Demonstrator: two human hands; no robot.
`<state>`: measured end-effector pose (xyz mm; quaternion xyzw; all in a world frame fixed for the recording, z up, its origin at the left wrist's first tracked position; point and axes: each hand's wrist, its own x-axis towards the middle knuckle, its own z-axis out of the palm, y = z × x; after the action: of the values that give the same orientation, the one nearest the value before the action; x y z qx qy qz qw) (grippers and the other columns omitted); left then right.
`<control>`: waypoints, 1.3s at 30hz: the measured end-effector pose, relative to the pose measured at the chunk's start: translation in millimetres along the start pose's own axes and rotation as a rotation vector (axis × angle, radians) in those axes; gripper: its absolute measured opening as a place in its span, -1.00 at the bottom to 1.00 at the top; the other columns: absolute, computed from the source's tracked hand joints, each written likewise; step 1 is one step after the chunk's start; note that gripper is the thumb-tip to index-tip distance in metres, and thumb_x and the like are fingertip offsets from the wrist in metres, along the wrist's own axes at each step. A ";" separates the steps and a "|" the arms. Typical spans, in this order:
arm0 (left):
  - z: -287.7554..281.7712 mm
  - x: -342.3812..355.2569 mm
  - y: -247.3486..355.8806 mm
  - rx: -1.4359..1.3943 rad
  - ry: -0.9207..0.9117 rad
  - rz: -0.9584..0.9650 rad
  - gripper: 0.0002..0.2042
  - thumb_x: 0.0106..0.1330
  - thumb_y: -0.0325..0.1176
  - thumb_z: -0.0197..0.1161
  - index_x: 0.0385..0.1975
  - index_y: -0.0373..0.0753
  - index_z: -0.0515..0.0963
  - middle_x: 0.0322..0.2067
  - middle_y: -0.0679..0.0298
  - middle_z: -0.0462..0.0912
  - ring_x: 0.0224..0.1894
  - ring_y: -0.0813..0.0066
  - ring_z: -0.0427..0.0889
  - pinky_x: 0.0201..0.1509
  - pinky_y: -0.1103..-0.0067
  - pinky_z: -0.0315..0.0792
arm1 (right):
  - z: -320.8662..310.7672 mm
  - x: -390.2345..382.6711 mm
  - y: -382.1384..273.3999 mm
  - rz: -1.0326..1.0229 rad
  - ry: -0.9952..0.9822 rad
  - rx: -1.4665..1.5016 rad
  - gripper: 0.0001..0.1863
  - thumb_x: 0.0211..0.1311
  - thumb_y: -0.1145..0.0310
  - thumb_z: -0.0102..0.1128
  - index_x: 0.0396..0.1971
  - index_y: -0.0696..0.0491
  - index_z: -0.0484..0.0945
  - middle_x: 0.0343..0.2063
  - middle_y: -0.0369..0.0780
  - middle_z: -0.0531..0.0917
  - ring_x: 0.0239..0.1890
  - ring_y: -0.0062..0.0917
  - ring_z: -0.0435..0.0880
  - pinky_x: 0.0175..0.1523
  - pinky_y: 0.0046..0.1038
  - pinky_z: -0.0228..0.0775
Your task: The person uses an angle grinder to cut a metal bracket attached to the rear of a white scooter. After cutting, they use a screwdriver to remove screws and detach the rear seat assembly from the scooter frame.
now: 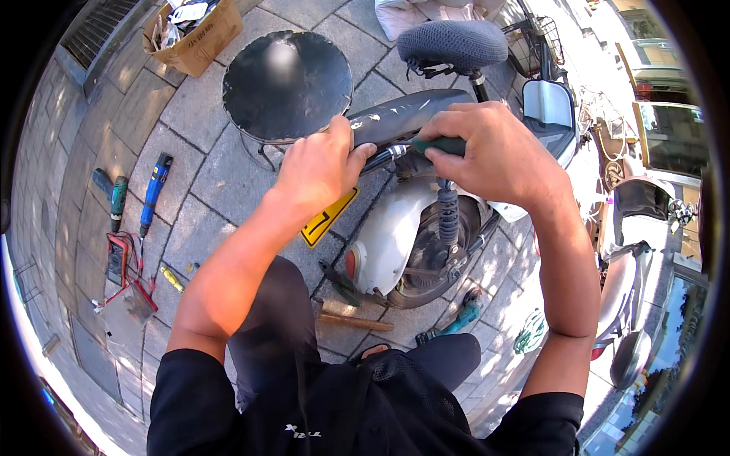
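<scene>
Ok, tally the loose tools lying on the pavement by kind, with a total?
Power drills: 2
Multimeter: 1
Hammer: 1
Angle grinder: 1
Yellow-handled tool: 1
Total: 6

The right hand point(498, 152) grips a green-handled screwdriver point(414, 148) against the dark rear panel point(403, 114) of a pale scooter point(395, 235); the left hand point(319, 167) pinches the tool's metal shaft just beside it. Below them show the rear shock spring point(449, 213) and a yellow plate point(328, 220). On the paving (toward its left edge) lie two power drills point(152, 190) and a multimeter point(118, 258).
</scene>
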<state>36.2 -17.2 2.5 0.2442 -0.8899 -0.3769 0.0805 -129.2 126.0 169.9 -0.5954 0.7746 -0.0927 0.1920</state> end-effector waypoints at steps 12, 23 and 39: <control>8.3 10.3 -15.4 -0.323 0.119 -0.148 -0.47 0.58 0.10 0.30 -0.39 -0.33 0.49 -0.58 0.08 0.61 -0.50 0.20 0.66 -0.29 0.31 0.54 | 18.1 -20.7 -0.5 0.102 0.167 0.022 -0.78 0.22 0.38 0.33 -0.23 0.18 0.78 -0.32 0.06 0.76 -0.19 0.02 0.77 0.03 -0.06 0.61; 5.4 17.9 -18.2 -0.211 0.128 -0.262 -0.42 0.67 0.14 0.01 -0.28 -0.33 0.64 -0.25 -0.24 0.71 -0.06 -0.44 0.64 0.01 0.05 0.52 | 31.1 -23.9 -2.6 0.114 0.212 0.011 -0.78 0.32 0.34 0.35 -0.21 0.19 0.77 -0.31 0.02 0.75 -0.17 0.00 0.76 0.02 -0.06 0.60; 4.0 17.9 -5.0 -0.091 0.007 -0.324 -0.52 0.69 0.08 0.00 -0.34 -0.21 0.52 -0.38 -0.16 0.71 -0.22 -0.41 0.67 -0.14 -0.06 0.52 | -24.2 35.7 -6.8 0.481 -0.550 -0.063 -0.73 0.23 0.36 0.28 -0.17 0.16 0.82 -0.20 0.03 0.85 -0.06 -0.12 0.87 0.10 -0.18 0.70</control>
<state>21.3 -26.5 -4.6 0.3820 -0.8205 -0.4240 0.0326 -140.8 87.9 187.8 -0.4044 0.8143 0.1425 0.3912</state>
